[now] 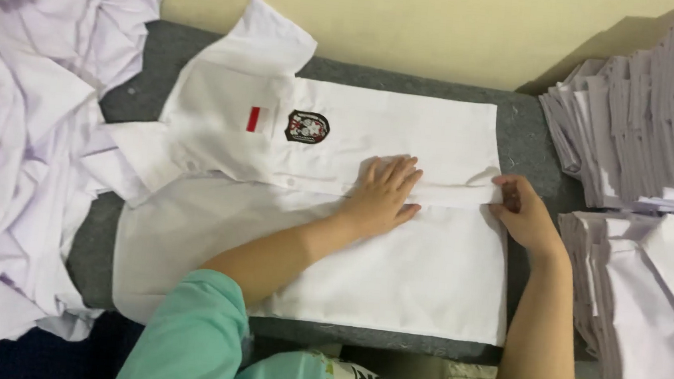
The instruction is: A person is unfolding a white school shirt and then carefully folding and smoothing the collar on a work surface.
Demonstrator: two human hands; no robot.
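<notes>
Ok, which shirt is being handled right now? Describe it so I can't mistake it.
On the grey padded table, between a crumpled heap and folded stacks, one white shirt lies spread flat under both hands. Only it shows a red-and-white patch beside a dark crest.

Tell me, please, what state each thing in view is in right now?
White shirt: spread flat on the grey table, front placket closed.
Left hand: flat, palm down on the placket.
Right hand: pinching the hem at the placket.
Folded shirts: stacked at the right.
Unfolded shirts: crumpled in a heap at the left.
</notes>
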